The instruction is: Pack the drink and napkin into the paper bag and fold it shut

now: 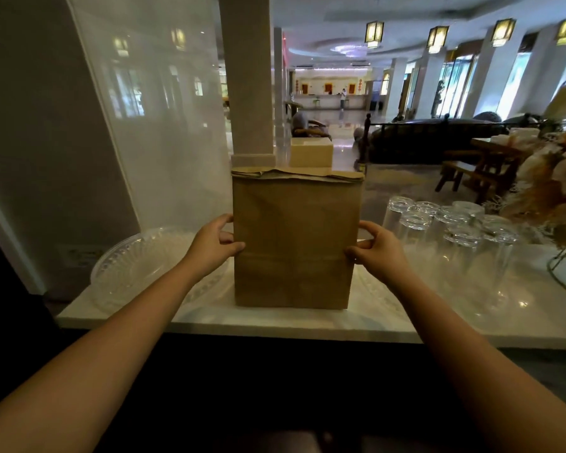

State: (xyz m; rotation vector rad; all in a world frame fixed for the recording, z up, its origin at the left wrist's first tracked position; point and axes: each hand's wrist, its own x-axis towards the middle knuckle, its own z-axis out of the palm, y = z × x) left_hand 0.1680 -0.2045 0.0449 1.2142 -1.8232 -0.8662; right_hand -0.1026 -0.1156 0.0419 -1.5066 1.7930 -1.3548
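A brown paper bag (294,243) stands upright on the white counter (275,318), its top folded over flat. My left hand (211,246) grips the bag's left side, thumb on the front face and fingers around the edge. On the right side, my right hand (378,248) holds it the same way at about the same height. The drink and the napkin are not visible; the bag's inside is hidden.
A clear glass platter (128,269) lies on the counter left of the bag. Several upturned drinking glasses (451,230) stand to the right, with a dried flower arrangement (549,197) on a wire stand beyond. A pillar (247,93) and a pale box (311,152) are behind the bag.
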